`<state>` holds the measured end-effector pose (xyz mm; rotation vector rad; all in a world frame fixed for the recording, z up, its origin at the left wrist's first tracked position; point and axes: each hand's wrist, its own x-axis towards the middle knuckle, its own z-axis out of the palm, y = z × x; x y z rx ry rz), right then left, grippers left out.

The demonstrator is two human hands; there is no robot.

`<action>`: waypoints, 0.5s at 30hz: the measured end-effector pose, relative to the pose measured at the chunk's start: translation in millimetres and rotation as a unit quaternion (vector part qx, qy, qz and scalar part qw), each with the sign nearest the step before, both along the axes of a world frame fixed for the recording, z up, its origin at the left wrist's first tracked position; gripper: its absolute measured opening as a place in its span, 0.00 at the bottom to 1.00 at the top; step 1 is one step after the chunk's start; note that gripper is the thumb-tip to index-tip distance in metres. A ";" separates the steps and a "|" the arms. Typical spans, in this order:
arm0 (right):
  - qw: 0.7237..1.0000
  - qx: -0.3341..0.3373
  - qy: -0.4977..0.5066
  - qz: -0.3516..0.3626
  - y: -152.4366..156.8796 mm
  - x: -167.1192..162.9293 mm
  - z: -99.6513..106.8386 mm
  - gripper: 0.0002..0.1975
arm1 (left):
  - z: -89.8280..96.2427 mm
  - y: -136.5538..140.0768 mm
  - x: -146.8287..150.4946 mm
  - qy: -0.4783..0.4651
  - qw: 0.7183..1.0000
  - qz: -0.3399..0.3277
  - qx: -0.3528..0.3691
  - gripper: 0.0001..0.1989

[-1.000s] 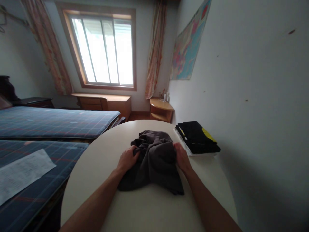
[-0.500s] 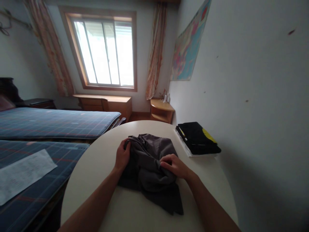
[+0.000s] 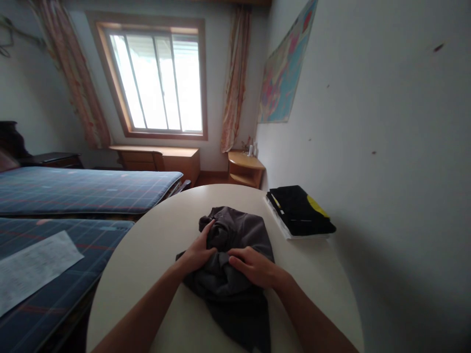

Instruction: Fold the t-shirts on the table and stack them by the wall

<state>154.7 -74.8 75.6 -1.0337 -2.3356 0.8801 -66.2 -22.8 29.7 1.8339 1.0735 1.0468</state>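
Observation:
A crumpled dark grey garment (image 3: 241, 225) lies bunched on the white round table (image 3: 154, 235); its kind does not show through the folds. One dark flap of it hangs toward me over the tabletop. My left hand (image 3: 200, 251) is closed on the bunched cloth at its left side, with some fingers hidden in the folds. Close beside it, near the middle of the bundle, my right hand (image 3: 252, 264) pinches a fold between thumb and fingers.
Right of the garment, a folded black cloth item with a yellow patch (image 3: 300, 211) rests on something white by the wall. Plaid mattresses (image 3: 91, 189) stand to the left, one with a paper sheet (image 3: 37, 269) on it. A desk (image 3: 180, 157) and corner shelf (image 3: 245, 162) are beyond.
My left hand has moved right and nearer, from the garment's far left edge toward its middle. My right hand has shifted left. The cloth is bunched more tightly between them.

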 end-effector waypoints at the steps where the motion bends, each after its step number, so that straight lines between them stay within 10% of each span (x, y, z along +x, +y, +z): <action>1: 0.999 0.019 0.006 -0.031 2.8 3.4 -1.2 0.23 | 4.6 -2.9 -0.2 -0.013 0.999 -0.036 0.006 0.39; 6: 0.959 0.195 -0.004 -0.205 25.1 31.1 -19.4 0.29 | 22.6 -14.5 -6.9 -0.064 0.986 -0.146 -0.045 0.25; 9: 0.953 0.186 -0.069 -0.230 34.5 41.9 -33.6 0.31 | 24.1 -13.4 -9.6 -0.064 0.984 -0.153 -0.073 0.21; 15: 0.949 0.085 -0.078 -0.294 40.4 49.3 -33.1 0.12 | 22.7 8.8 -22.7 -0.074 0.990 0.076 0.095 0.28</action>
